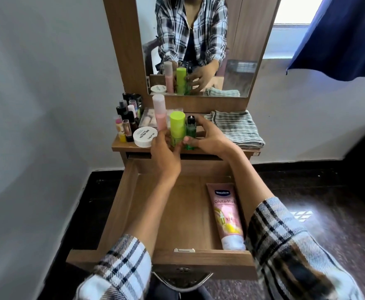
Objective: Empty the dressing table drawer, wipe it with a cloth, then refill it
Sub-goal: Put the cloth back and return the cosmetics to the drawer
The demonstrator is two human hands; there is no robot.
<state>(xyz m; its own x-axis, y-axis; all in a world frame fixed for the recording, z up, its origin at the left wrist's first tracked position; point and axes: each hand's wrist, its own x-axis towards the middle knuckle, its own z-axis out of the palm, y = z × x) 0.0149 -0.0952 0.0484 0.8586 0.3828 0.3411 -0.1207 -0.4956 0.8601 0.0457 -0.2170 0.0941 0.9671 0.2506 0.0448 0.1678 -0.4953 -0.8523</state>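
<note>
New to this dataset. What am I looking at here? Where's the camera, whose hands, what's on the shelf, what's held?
There is no robot: a person wears one wide-angle camera on the head, looking down at their own hands. The mirror above shows their reflection. The left hand holds a lime-green bottle and the right hand holds a small dark-green bottle, both standing on the dressing table top. Also there: a white jar, a pink bottle, a cluster of small cosmetics and a folded striped cloth. Below, the drawer is pulled open, with only a pink Vaseline tube visible inside.
</note>
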